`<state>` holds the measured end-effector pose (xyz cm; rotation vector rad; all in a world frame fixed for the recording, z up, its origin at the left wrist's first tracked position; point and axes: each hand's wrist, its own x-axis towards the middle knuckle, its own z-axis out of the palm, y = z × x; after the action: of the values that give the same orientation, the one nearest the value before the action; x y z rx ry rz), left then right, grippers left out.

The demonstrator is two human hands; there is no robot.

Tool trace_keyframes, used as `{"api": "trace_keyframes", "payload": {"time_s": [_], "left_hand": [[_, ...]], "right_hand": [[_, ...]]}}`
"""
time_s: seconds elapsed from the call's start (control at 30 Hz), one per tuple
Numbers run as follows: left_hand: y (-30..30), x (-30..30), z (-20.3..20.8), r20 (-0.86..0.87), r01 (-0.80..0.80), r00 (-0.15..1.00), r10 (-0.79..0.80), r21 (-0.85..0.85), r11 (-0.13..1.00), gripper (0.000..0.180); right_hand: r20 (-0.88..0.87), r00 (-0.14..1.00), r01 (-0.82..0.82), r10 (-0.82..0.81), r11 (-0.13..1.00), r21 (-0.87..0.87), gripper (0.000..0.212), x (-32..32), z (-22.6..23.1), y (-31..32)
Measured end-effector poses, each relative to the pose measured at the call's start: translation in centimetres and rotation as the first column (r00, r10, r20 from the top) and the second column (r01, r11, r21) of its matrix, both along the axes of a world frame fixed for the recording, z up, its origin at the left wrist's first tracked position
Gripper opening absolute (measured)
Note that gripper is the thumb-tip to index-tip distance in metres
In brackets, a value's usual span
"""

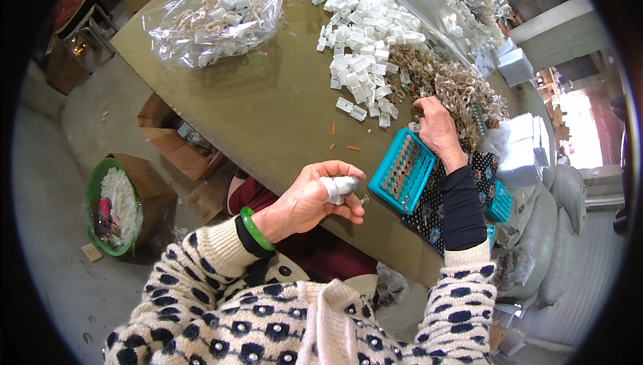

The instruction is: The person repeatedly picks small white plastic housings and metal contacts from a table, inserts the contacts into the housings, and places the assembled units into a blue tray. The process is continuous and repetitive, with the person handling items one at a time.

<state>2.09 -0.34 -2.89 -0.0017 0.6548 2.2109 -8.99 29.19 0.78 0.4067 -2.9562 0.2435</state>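
Grey floor [50, 184] surrounds an olive-green worktable [268, 110] whose near edge runs obliquely in front of me. Off its left side stand an open cardboard carton [175, 144] and a green basin [115, 252] holding white material; beyond its right side are pale sacks [546, 248].

Left hand [298, 201]: raised in front of the table edge, palm turned inward, a green bangle [257, 231] at my wrist. My fingers are curled, with white wrapping [340, 187] around at least one of them. A small brassy piece [365, 199] shows at the fingertips; I cannot tell whether they are clamped on it.

Right hand [439, 127]: at the near edge of a heap of tangled tan strands [462, 84], fingers bent and pointing down-left. A small clear piece [414, 126] shows just beside my fingertips; whether they are closed on anything cannot be determined.

Turquoise tray [378, 179]: on the table between my hands, just beside the right one, bearing rows of round brownish pieces [406, 161]. A dark patterned cloth [432, 207] lies at its right.

Small translucent white boxes [362, 70] are heaped beyond the tray; three orange slips [353, 148] lie to its left. At the far left, a clear plastic bag [167, 30] holds tan and white items.
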Motion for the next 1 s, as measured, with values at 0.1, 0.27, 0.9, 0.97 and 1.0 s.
{"api": "trace_keyframes", "payload": {"time_s": [0.1,0.27,0.9,0.97,1.0], "left_hand": [[0.0,0.0,-0.2,-0.012,-0.003,1.000,0.004,0.023,1.000,0.020],[0.0,0.1,-0.5,-0.025,-0.010,1.000,0.011,0.041,0.999,0.021],[0.5,0.3,-0.5,-0.036,-0.057,0.998,0.059,0.074,0.996,0.021],[0.4,0.3,-0.1,-0.064,-0.052,0.996,0.054,0.037,0.998,0.024],[0.4,0.2,0.2,-0.076,-0.049,0.996,0.050,0.020,0.999,0.025]], "right_hand": [[0.008,1.000,-0.011,0.010,0.988,0.156,0.026,0.5,-0.2,0.2],[0.005,0.999,0.037,-0.038,0.985,0.169,0.018,0.8,0.9,0.7],[0.277,0.960,0.278,0.030,-0.192,-0.941,0.006,3.7,4.3,-1.2],[0.198,0.945,0.275,0.260,-0.306,-0.911,0.007,5.0,4.5,-2.6],[0.166,0.932,0.278,0.323,-0.344,-0.897,0.007,5.8,4.5,-3.5]]}}
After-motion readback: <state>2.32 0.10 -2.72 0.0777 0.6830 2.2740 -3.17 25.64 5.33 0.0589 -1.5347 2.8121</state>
